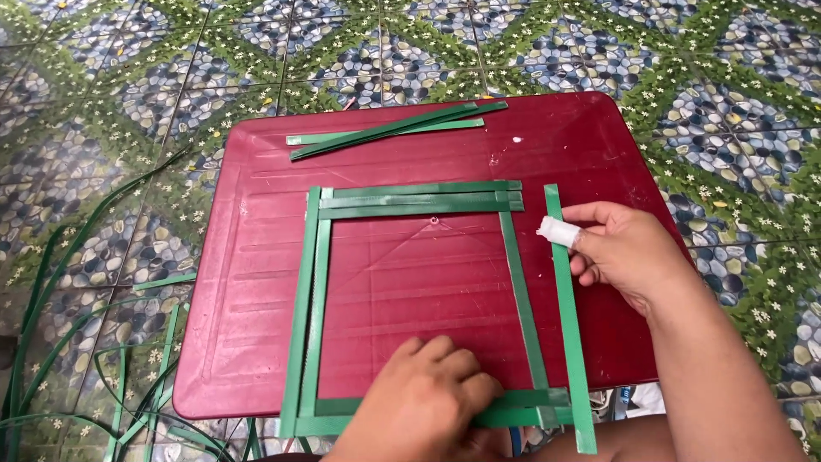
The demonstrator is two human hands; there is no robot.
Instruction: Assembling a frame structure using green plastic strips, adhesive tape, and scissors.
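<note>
Pressing flat, the left hand (428,393) lies palm down, fingers loosely curled, on the bottom edge of a square frame of flat green leaf strips (410,299); it pins the strips and closes round nothing. Right hand (620,252) rests at the frame's right side, a white bandage (556,231) wrapped on one fingertip, that fingertip touching a separate long green strip (566,325) which lies just outside the frame's right side and runs from near the top edge past the table's front edge. Whether the right fingers pinch this strip or only push on it, cannot tell.

Frame sits in the middle of a dark red plastic table top (256,257) with rounded corners: two strips along the top, two along the left, one on the right, doubled strips at the bottom under the left hand. A loose bundle of spare green strips (393,130) lies near the table's far edge, well apart from the frame. More long green leaves (51,342) lie on the pebble-patterned tiled floor (727,111) left of the table.
</note>
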